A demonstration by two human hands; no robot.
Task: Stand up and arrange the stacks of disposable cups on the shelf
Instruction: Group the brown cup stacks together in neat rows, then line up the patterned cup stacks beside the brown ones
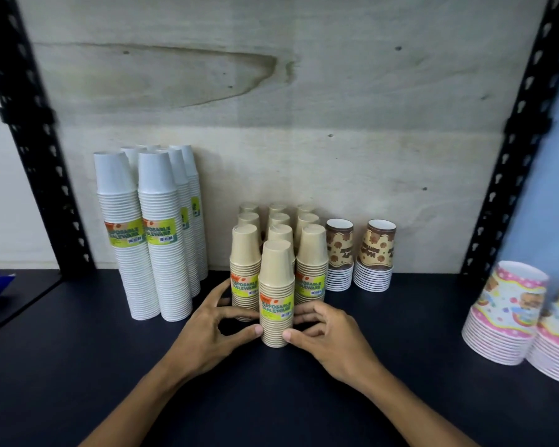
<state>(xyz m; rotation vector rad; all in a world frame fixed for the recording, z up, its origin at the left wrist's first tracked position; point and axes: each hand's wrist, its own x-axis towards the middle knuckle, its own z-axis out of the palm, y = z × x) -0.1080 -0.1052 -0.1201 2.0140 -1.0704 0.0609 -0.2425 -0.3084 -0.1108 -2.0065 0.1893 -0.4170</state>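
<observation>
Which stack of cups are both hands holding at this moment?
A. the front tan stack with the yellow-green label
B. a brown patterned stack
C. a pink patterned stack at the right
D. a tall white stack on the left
A: the left hand and right hand pinch the front tan stack near its base, on the dark shelf.

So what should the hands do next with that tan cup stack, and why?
Probably slide the front tan stack straight back. The left hand and right hand pinch it near its base, upright on the shelf, and it stands ahead of the other tan stacks.
</observation>
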